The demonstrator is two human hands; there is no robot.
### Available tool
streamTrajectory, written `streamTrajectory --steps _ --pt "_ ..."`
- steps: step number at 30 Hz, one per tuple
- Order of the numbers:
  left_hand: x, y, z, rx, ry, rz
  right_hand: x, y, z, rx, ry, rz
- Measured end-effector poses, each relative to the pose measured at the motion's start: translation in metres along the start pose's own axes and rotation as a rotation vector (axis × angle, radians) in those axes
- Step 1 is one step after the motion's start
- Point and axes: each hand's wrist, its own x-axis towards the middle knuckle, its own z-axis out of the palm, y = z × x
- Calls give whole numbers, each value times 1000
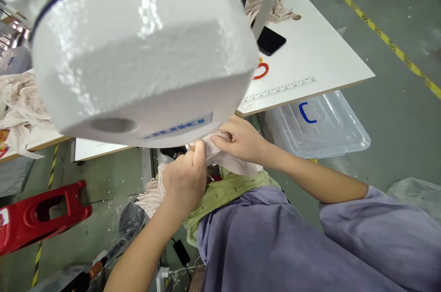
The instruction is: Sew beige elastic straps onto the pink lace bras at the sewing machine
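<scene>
A white sewing machine head (148, 62) with blue JUKI lettering fills the upper middle of the view and hides its needle area. Just below its lower edge, a pale pink piece of fabric (234, 162) is between my hands. My right hand (241, 140) pinches it with the thumb on top. My left hand (188, 172) has its fingers curled closed at the left edge of the same fabric, close under the machine. More pale pink fabric (153, 193) hangs in a bunch below, left of my left hand.
A white table (320, 48) on the right bears a black phone (271, 41), red-handled scissors (262, 71) and piled fabric. Under it sits a clear plastic box lid (320, 122) with a blue handle. A red stool (41, 214) stands at the lower left.
</scene>
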Motion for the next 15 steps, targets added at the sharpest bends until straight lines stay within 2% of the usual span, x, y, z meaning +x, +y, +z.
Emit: streamTrajectory --steps 5,11,15 --pt "8 3 -2 -77 37 -85 21 -7 -7 34 -63 52" --pt "11 4 -4 -2 94 -61 30 -7 -9 135 -61 0" --pt "10 4 -3 -9 84 -73 29 -3 -7 155 -48 -29"
